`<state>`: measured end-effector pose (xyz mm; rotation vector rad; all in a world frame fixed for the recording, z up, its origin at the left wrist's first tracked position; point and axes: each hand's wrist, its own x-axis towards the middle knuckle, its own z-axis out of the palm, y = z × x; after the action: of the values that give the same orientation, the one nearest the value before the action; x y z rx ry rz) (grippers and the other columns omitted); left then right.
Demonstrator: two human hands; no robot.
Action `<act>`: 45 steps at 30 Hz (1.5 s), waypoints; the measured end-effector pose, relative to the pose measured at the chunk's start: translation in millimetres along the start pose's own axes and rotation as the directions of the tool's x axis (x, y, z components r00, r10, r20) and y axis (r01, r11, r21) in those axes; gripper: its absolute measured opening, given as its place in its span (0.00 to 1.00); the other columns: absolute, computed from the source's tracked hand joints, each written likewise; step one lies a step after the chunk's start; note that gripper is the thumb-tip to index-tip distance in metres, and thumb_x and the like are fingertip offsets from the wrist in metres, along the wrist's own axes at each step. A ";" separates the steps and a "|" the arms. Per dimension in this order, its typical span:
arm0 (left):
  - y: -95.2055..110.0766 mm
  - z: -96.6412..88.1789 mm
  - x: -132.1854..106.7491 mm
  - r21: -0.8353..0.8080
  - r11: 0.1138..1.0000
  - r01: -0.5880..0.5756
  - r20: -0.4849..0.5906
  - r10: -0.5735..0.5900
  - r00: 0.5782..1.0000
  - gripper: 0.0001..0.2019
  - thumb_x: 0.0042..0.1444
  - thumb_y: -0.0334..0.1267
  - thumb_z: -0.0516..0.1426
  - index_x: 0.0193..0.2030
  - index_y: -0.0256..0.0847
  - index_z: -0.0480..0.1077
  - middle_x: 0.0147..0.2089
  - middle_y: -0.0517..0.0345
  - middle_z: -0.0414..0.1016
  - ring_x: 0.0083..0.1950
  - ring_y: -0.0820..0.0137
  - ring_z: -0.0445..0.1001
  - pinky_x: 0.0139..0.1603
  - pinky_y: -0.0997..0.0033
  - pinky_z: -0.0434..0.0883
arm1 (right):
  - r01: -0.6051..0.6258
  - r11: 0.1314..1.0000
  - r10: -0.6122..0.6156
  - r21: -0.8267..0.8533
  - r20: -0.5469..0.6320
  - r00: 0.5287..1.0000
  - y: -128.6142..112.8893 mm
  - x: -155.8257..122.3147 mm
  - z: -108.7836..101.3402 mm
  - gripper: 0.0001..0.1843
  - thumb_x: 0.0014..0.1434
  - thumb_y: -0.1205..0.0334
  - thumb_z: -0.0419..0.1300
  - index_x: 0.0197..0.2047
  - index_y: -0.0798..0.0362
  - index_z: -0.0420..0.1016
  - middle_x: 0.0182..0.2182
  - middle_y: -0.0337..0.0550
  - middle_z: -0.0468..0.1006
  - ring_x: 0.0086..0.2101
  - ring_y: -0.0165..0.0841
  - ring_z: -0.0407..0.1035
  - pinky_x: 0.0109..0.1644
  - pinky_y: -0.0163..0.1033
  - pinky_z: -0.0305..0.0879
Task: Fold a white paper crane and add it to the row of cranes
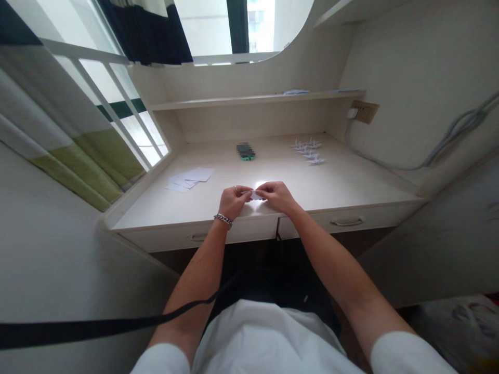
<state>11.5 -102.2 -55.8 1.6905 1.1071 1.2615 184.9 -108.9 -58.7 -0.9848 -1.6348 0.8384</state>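
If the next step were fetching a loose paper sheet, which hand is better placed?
The left hand, probably: the loose paper sheets lie on its side, nearer it than the right hand. Both hands hold a small white paper, so the left would let go first.

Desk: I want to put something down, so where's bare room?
The desk is bare right of the folded paper shapes and right hand, back from its front edge. It's crowded at front middle, where that hand and the left hand hold small white paper, and left, under loose sheets.
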 end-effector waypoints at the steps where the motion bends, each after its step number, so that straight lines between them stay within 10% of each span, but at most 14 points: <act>1: -0.1 0.0 -0.1 0.005 1.000 -0.004 0.000 0.004 1.000 0.09 0.48 0.36 0.62 0.35 0.33 0.78 0.26 0.52 0.80 0.28 0.69 0.78 0.31 0.72 0.74 | 0.001 1.000 -0.001 -0.002 -0.002 1.000 -0.2 -0.1 0.0 0.10 0.52 0.58 0.63 0.31 0.57 0.80 0.24 0.43 0.78 0.25 0.30 0.67 0.31 0.36 0.63; 45: 2.1 -2.0 -1.1 0.244 0.966 -0.085 -0.015 0.091 0.996 0.08 0.49 0.40 0.61 0.32 0.37 0.76 0.28 0.54 0.79 0.29 0.69 0.75 0.33 0.70 0.70 | -0.023 0.999 0.023 -0.022 0.017 1.000 0.4 0.1 -0.2 0.10 0.52 0.60 0.62 0.34 0.57 0.79 0.27 0.44 0.79 0.27 0.31 0.70 0.32 0.36 0.65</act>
<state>9.8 -103.8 -53.8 1.9281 1.2572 1.2463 185.1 -108.6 -59.0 -1.0159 -1.6534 0.8484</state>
